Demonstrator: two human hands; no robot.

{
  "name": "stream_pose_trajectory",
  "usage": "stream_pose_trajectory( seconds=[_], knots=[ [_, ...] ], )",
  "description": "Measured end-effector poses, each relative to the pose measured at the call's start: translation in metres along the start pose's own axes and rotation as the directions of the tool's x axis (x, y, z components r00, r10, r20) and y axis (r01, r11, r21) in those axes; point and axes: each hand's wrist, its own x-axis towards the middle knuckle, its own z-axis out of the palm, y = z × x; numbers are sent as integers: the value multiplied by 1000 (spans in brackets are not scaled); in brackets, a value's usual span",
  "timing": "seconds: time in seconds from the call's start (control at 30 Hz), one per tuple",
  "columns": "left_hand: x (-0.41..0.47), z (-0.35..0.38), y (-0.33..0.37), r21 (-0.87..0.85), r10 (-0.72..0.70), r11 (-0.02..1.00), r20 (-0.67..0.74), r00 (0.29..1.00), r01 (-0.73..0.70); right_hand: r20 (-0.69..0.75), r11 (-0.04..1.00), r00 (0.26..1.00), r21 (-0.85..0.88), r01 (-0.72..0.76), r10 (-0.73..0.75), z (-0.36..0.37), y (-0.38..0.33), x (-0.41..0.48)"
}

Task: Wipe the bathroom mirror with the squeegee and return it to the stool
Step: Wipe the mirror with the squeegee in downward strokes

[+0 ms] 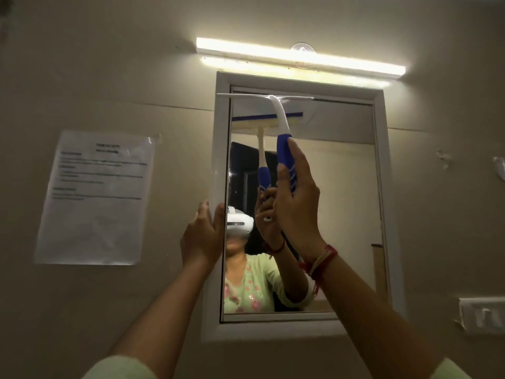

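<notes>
One mirror [328,214] in a white frame [381,187], one squeegee [282,149], two hands up. Right hand [296,203] wrapped round the squeegee's blue-and-white handle, fingers closed on the grip. The blade sits flat across the mirror's top edge, spanning from the frame's left side to abt the middle, w/ its reflection just below in the glass. Left hand [203,236] grips the frame's left edge, low-mid height, thumb on the front, fingers curled behind. One red-and-white thread band [321,262] on the right wrist. One lit tube light [300,60] just above the frame's top. One printed sheet [95,198] taped to the wall left of the mirror, apart from it. One white switch plate [482,314] by the frame's lower right corner, near the pic's edge.
</notes>
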Motion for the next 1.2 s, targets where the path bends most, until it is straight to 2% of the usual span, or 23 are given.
stream_pose_trajectory(
  seconds=[0.17,0.43,0.67,0.97,1.2],
  knots=[
    [-1,0,-1,-21,18,1000,-4,1000,-18,-67,994,993,44,-98,101,12,-3,19],
    [-2,1,-3,-77,65,995,-17,998,-66,-72,991,989,12,-132,132,17,2,21],
    [-1,2,-4,-64,71,995,-14,997,-72,-59,987,996,-142,-81,73,13,3,27],
    [1,4,-4,-43,66,997,-22,998,-67,-46,927,998,-374,15,-35,8,2,32],
    [0,4,-4,-56,75,996,-25,997,-76,-28,902,999,-430,27,-43,2,-6,36]
  ],
)
